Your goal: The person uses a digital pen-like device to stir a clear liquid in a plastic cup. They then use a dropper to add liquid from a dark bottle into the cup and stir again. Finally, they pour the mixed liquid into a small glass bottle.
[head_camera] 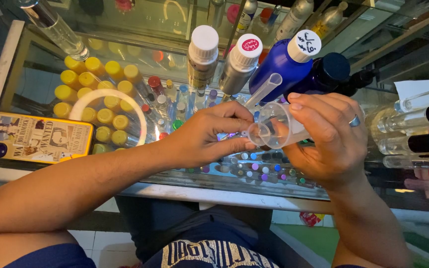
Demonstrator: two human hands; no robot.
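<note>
At the frame's centre, the small clear plastic measuring cup (279,126) looks smooth and slightly frosted, as does the clear plastic tube (264,89) rising from it. Behind them, the deep blue bottle (276,64) has a glossy finish under a matt white ribbed plastic cap (304,45). Two brushed-metal bottles (202,69) near the top centre carry similar white plastic caps. The glass counter top (40,79) is shiny and reflective. At left lies a phone in a glossy printed yellow case (35,138). The silver ring (355,120) gleams like metal.
</note>
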